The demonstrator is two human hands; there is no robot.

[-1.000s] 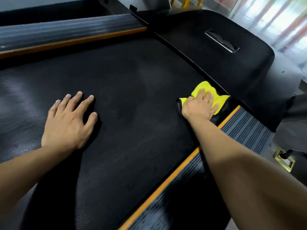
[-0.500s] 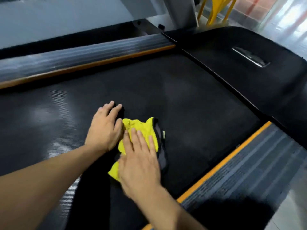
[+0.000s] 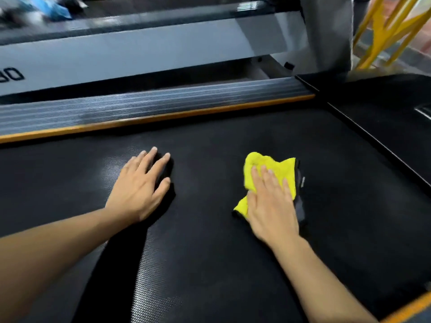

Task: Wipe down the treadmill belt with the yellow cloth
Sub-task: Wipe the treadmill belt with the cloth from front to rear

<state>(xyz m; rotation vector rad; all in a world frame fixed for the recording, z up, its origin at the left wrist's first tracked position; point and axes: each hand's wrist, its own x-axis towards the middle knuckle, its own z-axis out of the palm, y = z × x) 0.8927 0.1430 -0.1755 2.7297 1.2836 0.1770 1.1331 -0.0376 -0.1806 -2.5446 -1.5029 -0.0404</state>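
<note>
The black textured treadmill belt [image 3: 205,252] fills most of the view. A yellow cloth [image 3: 275,166] with a grey underside lies bunched on the belt right of centre. My right hand [image 3: 270,206] presses flat on the cloth, fingers together over its near half. My left hand [image 3: 142,185] rests palm down on the bare belt to the left, fingers spread, holding nothing. A hand's width of belt separates the two hands.
A ribbed grey side rail [image 3: 149,108] with an orange strip [image 3: 151,118] borders the belt's far edge. The black motor cover [image 3: 384,117] sits at right. A grey frame beam [image 3: 140,54] and upright post [image 3: 326,31] rise behind; yellow bars [image 3: 384,26] stand at top right.
My right hand has slid the cloth to the right, away from my left hand, after sweeping it left from the belt's right edge. My left hand stays planted on the belt.
</note>
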